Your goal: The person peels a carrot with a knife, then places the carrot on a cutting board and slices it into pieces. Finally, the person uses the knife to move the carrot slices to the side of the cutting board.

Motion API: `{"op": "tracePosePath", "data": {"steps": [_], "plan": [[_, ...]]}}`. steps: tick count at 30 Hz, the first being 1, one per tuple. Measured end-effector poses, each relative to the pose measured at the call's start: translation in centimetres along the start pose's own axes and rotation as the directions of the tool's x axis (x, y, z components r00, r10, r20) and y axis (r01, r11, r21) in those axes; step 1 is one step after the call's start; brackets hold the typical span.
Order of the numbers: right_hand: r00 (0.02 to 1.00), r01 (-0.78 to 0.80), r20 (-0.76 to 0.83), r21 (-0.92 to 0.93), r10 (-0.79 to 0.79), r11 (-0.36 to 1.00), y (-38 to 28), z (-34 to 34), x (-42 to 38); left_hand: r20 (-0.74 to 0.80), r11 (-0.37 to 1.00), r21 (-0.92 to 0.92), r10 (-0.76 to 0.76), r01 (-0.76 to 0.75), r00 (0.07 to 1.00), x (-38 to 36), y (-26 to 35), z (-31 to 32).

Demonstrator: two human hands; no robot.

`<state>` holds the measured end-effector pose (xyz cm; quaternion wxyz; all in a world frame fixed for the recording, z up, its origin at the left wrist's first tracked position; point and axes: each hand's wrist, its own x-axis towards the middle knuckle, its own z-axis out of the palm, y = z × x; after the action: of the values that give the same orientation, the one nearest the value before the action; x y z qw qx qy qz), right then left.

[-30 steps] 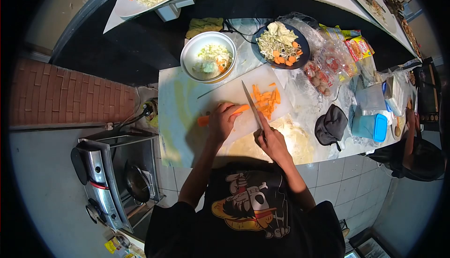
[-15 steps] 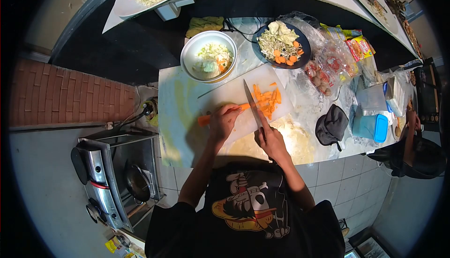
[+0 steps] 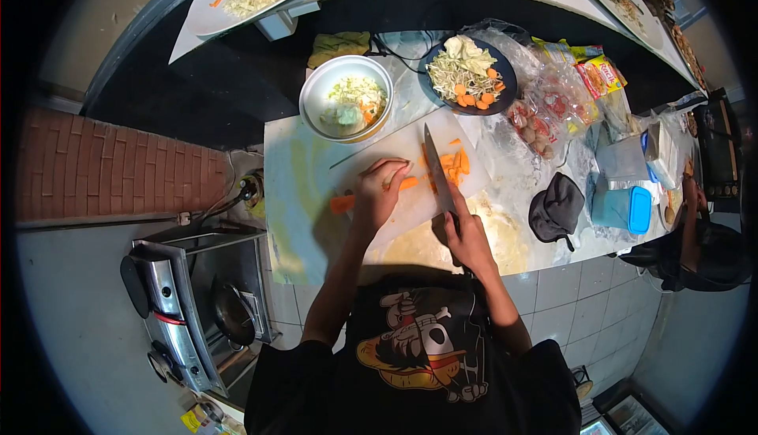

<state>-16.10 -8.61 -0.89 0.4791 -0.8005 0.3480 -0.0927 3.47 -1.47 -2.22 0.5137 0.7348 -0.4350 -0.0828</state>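
Note:
My left hand (image 3: 377,192) is closed over a long carrot (image 3: 342,204) that lies on the white cutting board (image 3: 395,147). Its thick end sticks out to the left of the hand, its cut end to the right. In my right hand (image 3: 467,239) is the handle of a large knife (image 3: 439,168). The blade points away from me, between the carrot's cut end and a pile of cut carrot pieces (image 3: 455,168) on the board's right part.
Behind the board stand a white bowl (image 3: 309,95) of chopped vegetables and a dark plate (image 3: 510,80) with sprouts and carrot slices. To the right are plastic bags (image 3: 553,91), a black cap (image 3: 557,208) and a blue-lidded container (image 3: 620,210). Another person (image 3: 695,253) is at far right.
The knife has shifted slightly right, away from the carrot's cut end, and its blade now covers part of the cut pieces. My left hand stays on the carrot. The view has shifted slightly.

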Motion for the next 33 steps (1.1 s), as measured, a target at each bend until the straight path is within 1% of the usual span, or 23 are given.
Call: {"op": "tracePosePath", "data": {"steps": [2, 4, 5, 8, 10, 11, 13, 14, 16, 17, 18, 19, 21, 23, 24, 25, 26, 28, 32, 33], "plan": [[1.0, -0.022, -0.013, 0.009, 0.022, 1.0, 0.0, -0.4, -0.1, 0.01, 0.999, -0.037, -0.004, 0.004, 1.0, 1.0, 1.3, 0.4], [0.994, -0.008, -0.112, 0.082, 0.018, 0.997, 0.3, -0.5, -0.2, 0.009, 0.986, -0.165, 0.021, -0.019, 1.0, 1.8, 1.9, 1.1], [0.99, 0.013, -0.138, 0.112, 0.003, 0.994, 0.2, -0.6, -0.2, 0.011, 0.986, -0.168, 0.024, -0.022, 1.0, 2.0, 1.8, 1.6], [0.983, 0.012, -0.182, 0.084, 0.003, 0.996, 0.2, -1.1, -0.3, 0.043, 0.985, -0.16, 0.071, -0.064, 0.997, 2.4, 0.4, 2.9], [0.981, 0.011, -0.192, 0.091, 0.007, 0.996, 0.4, -1.1, -0.4, 0.067, 0.992, 0.017, 0.127, -0.129, 0.99, 2.6, -0.7, 3.5], [0.98, 0.008, -0.2, 0.098, 0.012, 0.995, 0.6, -1.2, -0.4, 0.069, 0.991, 0.014, 0.129, -0.13, 0.989, 2.3, -1.2, 3.7], [0.979, 0.001, -0.203, 0.091, 0.017, 0.996, 0.7, -1.5, -0.6, 0.095, 0.956, 0.186, 0.213, -0.228, 0.972, 2.1, 0.0, 3.1], [0.98, -0.003, -0.2, 0.085, 0.02, 0.996, 0.7, -1.5, -0.6, 0.095, 0.955, 0.189, 0.212, -0.226, 0.973, 1.8, 0.6, 2.6], [0.983, 0.022, -0.181, 0.079, -0.008, 0.997, 0.7, -1.5, -0.6, 0.066, 0.995, 0.044, 0.089, -0.092, 0.994, 1.4, 1.6, 1.7], [0.985, 0.043, -0.171, 0.074, -0.029, 0.996, 0.7, -1.4, -0.7, 0.063, 0.995, 0.046, 0.087, -0.09, 0.994, 1.4, 1.2, 1.1], [0.986, 0.042, -0.167, 0.074, -0.029, 0.996, 0.7, -1.3, -0.8, 0.162, 0.995, 0.034, 0.085, -0.091, 0.983, 1.4, 0.5, 0.0], [0.992, 0.064, -0.112, 0.023, -0.061, 0.998, 0.8, -1.2, -0.8, 0.258, 0.996, 0.024, 0.082, -0.092, 0.963, 1.3, 0.0, -0.6], [0.995, 0.098, -0.018, -0.048, -0.098, 0.994, 1.1, -0.4, -0.6, 0.259, 0.996, 0.055, 0.058, -0.075, 0.964, 0.8, -1.0, -1.0], [0.99, 0.141, -0.012, -0.079, -0.143, 0.987, 1.7, 1.0, -0.5, 0.255, 0.995, 0.086, 0.031, -0.055, 0.966, 0.2, -1.6, -1.2], [0.984, 0.176, -0.018, -0.111, -0.179, 0.978, 1.6, 1.5, -0.4, 0.223, 0.994, 0.099, 0.017, -0.04, 0.975, -0.1, -1.3, -1.0], [0.987, 0.159, 0.018, -0.158, -0.158, 0.975, 1.4, 1.7, -0.4, 0.192, 0.994, 0.109, 0.005, -0.026, 0.981, -0.3, -1.1, -0.8], [0.986, 0.165, 0.024, -0.159, -0.164, 0.973, 1.4, 1.9, -0.2, 0.185, 0.994, 0.111, 0.002, -0.023, 0.983, -0.5, -0.9, -0.9], [0.99, 0.13, 0.081, -0.153, -0.119, 0.98, 1.5, 2.2, -0.1, 0.299, 0.992, 0.11, 0.027, -0.063, 0.954, -1.0, -0.5, -1.0], [0.988, 0.115, 0.122, -0.149, -0.098, 0.982, 1.2, 2.3, 0.0, 0.299, 0.99, 0.119, 0.04, -0.079, 0.953, -2.1, -1.9, -0.4], [0.987, 0.12, 0.124, -0.144, -0.102, 0.982, 1.1, 2.3, 0.0, 0.276, 0.99, 0.108, 0.058, -0.091, 0.959, -2.2, -2.1, -0.4]]}}
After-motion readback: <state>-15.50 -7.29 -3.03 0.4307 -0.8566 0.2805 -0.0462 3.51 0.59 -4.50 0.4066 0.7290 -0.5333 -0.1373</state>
